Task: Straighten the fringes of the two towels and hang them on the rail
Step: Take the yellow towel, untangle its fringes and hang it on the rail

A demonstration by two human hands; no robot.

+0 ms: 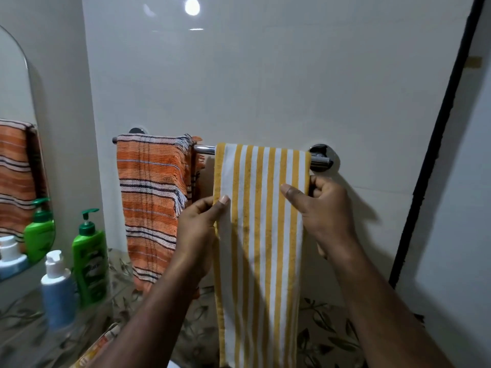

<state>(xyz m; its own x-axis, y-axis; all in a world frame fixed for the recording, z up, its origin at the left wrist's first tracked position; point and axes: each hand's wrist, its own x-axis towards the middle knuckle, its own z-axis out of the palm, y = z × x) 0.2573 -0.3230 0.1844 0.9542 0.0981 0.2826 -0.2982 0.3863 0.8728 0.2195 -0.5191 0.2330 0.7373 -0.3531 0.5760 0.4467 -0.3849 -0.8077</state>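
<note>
Left of your fingers, the orange striped towel [151, 197] hangs over the rail [204, 149], its fringe just beside your left hand [198, 229]. That hand pinches the left edge of the yellow striped towel [261, 235], thumb on the front. The towel drapes over the rail above your fingers. Your right hand [326, 211] pinches its right edge, just below the rail's right end.

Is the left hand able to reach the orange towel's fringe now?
Probably, once it lets go: the left hand pinches the yellow towel, and the orange towel fringe hangs beside it with nothing between.
</note>
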